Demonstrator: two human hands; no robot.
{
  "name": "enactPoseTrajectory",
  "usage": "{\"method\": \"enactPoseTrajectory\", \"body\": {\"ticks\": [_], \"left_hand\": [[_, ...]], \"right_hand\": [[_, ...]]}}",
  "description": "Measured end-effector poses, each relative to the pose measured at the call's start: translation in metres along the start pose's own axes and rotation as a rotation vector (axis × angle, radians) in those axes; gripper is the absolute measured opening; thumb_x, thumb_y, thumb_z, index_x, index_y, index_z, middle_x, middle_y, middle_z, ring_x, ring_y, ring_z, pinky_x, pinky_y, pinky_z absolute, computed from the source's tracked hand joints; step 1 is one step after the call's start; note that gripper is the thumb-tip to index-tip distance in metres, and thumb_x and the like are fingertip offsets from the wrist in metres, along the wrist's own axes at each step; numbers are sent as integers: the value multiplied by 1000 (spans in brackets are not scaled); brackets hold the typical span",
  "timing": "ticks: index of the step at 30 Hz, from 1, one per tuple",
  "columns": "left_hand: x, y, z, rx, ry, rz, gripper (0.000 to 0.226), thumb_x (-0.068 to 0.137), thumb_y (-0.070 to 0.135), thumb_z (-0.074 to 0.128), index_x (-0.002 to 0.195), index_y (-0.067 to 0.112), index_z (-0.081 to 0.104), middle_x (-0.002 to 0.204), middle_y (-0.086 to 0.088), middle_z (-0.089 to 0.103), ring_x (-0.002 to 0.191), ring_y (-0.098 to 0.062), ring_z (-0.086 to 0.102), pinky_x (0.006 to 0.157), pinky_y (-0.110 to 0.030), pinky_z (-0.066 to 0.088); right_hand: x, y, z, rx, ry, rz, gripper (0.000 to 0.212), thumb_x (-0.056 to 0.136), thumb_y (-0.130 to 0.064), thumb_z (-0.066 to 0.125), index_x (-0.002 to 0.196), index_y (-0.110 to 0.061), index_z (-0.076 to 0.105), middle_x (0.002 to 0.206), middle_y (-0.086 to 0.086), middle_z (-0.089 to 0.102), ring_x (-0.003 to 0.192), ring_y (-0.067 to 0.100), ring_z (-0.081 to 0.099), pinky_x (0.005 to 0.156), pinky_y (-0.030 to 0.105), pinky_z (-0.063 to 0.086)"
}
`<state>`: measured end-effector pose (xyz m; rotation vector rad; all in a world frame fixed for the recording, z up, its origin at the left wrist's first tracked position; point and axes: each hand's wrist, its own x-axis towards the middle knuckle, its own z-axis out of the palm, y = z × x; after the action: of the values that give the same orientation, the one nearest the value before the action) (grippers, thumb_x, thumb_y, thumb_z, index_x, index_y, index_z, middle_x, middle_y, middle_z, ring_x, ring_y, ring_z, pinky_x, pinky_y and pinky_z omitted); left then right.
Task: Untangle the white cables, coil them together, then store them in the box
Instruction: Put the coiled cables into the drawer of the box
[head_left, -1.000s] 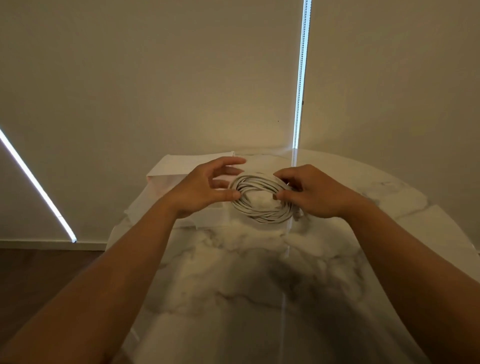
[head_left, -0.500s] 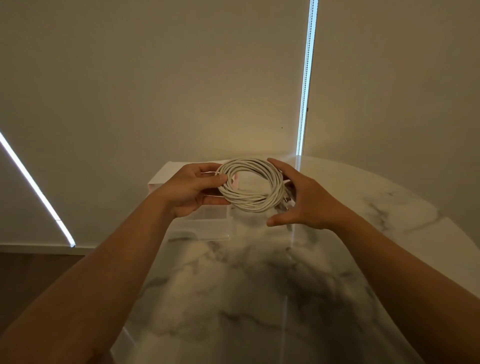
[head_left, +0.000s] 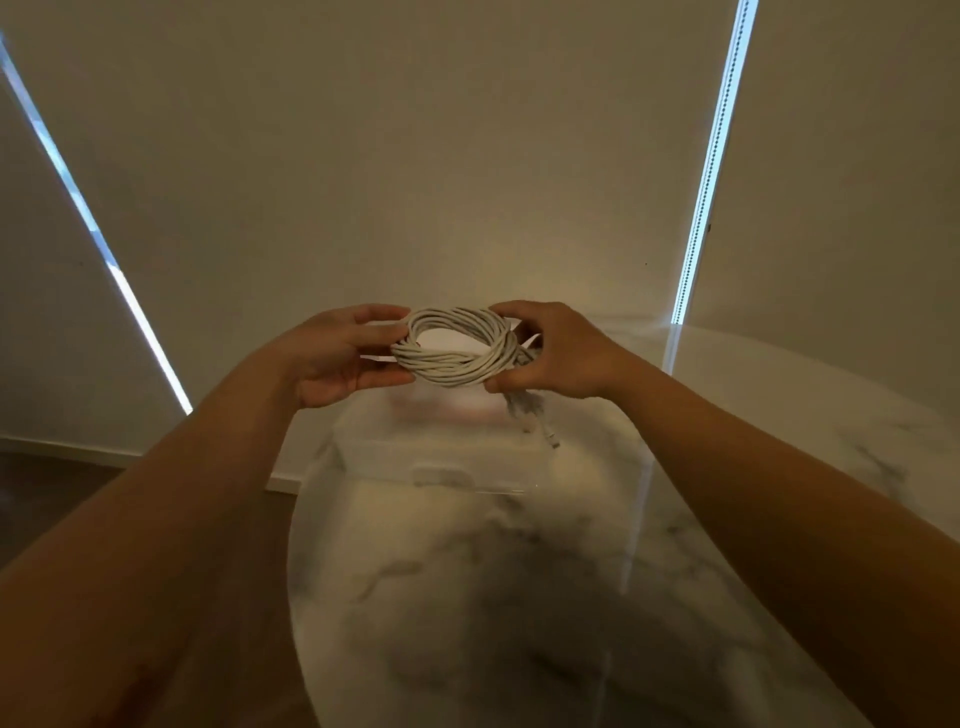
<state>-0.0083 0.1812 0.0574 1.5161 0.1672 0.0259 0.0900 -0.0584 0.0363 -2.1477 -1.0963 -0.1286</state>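
Two grips held the cable coil: left hand pinching one side, right hand the opposite. Storing appeared in hand; next, it needed lowering into the box beneath the grip.

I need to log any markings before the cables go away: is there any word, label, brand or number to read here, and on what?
No text can be read.
Coil of white cables, held between the left hand and the right hand: no print shows.
Clear box beneath it: no label shows.
Plug ends hanging below the right hand: too blurred to tell.
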Motion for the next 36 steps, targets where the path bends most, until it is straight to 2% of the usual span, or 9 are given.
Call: {"method": "enactPoseTrajectory", "body": {"ticks": [7,11,15,21,23,25,28,31,36], "left_hand": [[6,-13,-33,22,74,-57,33,94,5,56,127,3,56,101,-12,68,82,-19,71,65,-31,60],[15,-29,-33,191,70,-143,27,94,3,58,121,-1,58,108,-20,65,84,-24,71,66,-32,60],[24,-35,-31,369,88,-153,22,94,0,57,116,-2,60,112,-23,65,87,-29,69,68,-35,62],[37,-44,-25,769,148,-120,23,91,-1,59,114,-1,63,101,-24,67,82,-30,71,67,-36,62],[42,-44,-23,968,134,-99,22,91,4,59,112,4,67,98,-19,70,80,-28,72,72,-38,61],[45,-42,-20,1233,105,-80,22,93,11,57,112,12,69,98,-12,73,78,-22,72,73,-32,59],[47,-41,-16,1534,144,-2,30,90,25,64,119,17,68,114,-8,69,98,-25,65,86,-34,53],[49,-40,-13,1553,137,50,48,88,37,67,132,20,58,129,-9,60,112,-26,59,96,-38,48],[48,-44,-9,1514,61,39,56,88,41,67,138,19,51,136,-10,55,116,-27,56,95,-34,46]], "right_hand": [[39,-9,24,-95,-198,63,98,53,-60,81,139,-23,51,124,-5,62,103,12,59,89,31,51],[25,5,48,-89,-267,135,84,67,-44,86,138,-18,50,117,-2,61,100,14,59,88,34,53],[20,5,53,-114,-288,139,75,71,-39,85,134,-18,50,113,-3,57,100,16,57,86,33,51],[23,3,67,-212,-344,151,70,71,-37,85,129,-16,52,119,3,62,102,20,59,85,33,51],[24,1,70,-262,-358,147,66,73,-38,83,127,-13,54,119,6,62,103,22,59,87,36,52],[25,0,72,-300,-361,150,62,74,-39,82,124,-12,57,117,7,63,102,23,60,87,37,52],[28,3,76,-327,-366,169,55,74,-38,81,118,-12,60,112,7,64,98,23,61,80,33,52],[29,3,82,-393,-392,158,59,80,-36,77,127,-10,55,120,8,62,104,23,60,87,33,53],[30,-1,86,-492,-421,133,57,84,-38,72,131,-10,54,126,10,60,107,23,59,90,32,50]]}}
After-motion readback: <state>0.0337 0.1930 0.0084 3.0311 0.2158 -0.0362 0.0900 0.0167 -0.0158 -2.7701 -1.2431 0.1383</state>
